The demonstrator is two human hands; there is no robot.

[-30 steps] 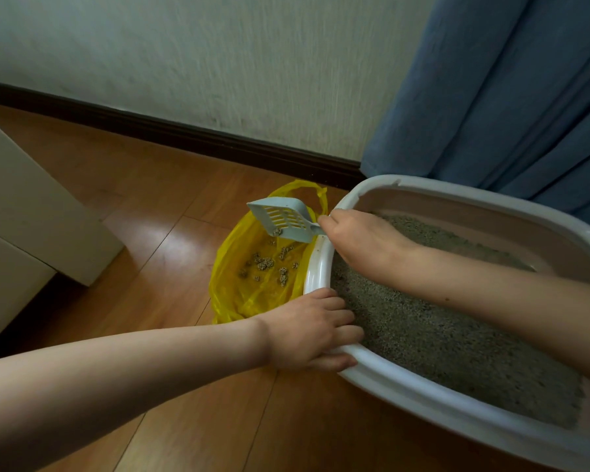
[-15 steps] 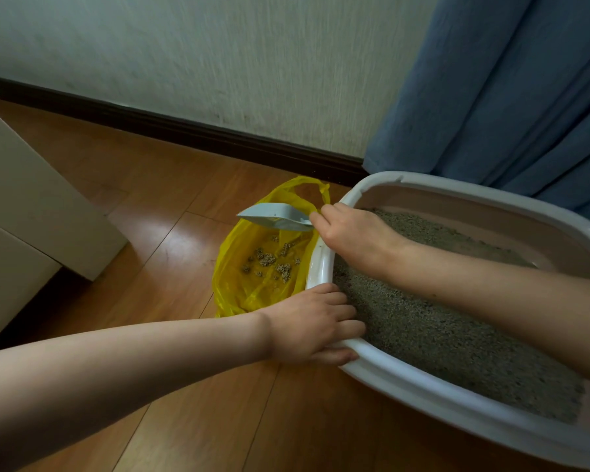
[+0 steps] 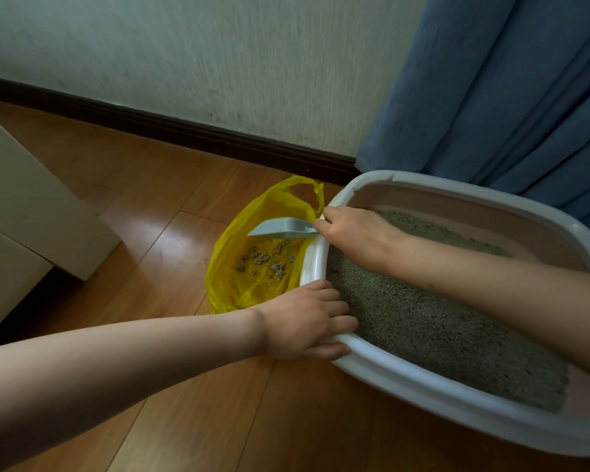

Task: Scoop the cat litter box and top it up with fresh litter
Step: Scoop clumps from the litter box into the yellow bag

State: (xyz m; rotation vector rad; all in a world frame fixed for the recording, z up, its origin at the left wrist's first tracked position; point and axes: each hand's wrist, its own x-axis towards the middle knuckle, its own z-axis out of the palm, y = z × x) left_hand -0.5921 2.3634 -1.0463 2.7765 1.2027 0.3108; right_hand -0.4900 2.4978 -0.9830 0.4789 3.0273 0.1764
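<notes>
A white litter box (image 3: 423, 386) holding grey litter (image 3: 423, 321) stands on the wooden floor at the right. My right hand (image 3: 351, 233) grips the handle of a pale blue scoop (image 3: 280, 228), which hangs level over an open yellow bag (image 3: 239, 267). Several litter clumps (image 3: 266, 262) lie in the bag. My left hand (image 3: 307, 321) grips the near left rim of the box, fingers curled over the edge.
A beige cabinet (image 3: 31, 212) stands at the left. A dark baseboard (image 3: 184, 131) runs along the wall behind. A blue curtain (image 3: 508, 97) hangs behind the box at the right. Bare wooden floor (image 3: 218, 403) lies in front.
The scoop was tipped with its slotted face showing over the bag; my right hand has turned it level. My left hand has stayed on the rim.
</notes>
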